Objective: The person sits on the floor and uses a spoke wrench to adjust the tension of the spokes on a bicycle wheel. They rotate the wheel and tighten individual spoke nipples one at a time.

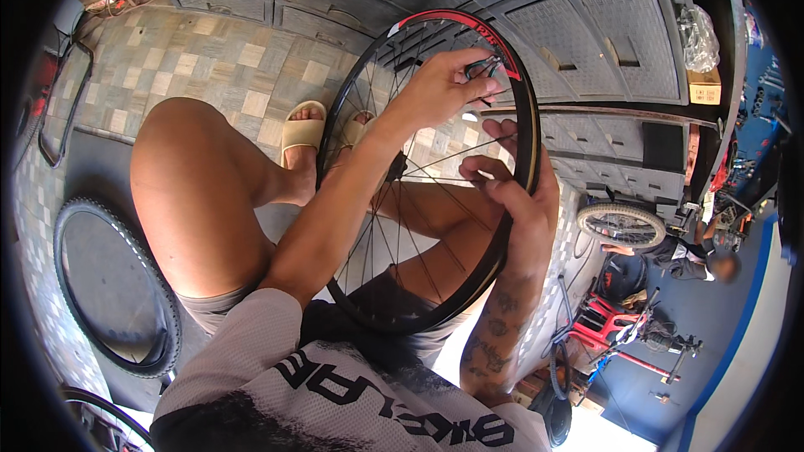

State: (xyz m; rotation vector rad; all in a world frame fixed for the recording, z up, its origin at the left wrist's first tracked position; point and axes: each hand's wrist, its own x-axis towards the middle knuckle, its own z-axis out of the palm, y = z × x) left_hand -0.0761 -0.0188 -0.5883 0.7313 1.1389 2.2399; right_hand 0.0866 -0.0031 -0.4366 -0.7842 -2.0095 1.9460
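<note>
A bare bicycle wheel (511, 259) with a black rim, a red decal and thin dark spokes stands upright in front of me, its lower part at my lap. No tyre is on it, and a yellowish strip runs along the rim's outer face. My right hand (523, 192) wraps round the rim's right side, fingers curled inward between the spokes. Near the top right of the rim, by the red decal, my left hand (440, 88) is closed in a pinch on a small dark tool (481, 69). The tool's exact kind is too small to make out.
A black tyre (172, 326) lies at my left. Grey drawer cabinets (536, 42) line the far side. To the right are another person (682, 258) beside a bicycle wheel (621, 226), a red chair (599, 318) and wall-hung tools (758, 100).
</note>
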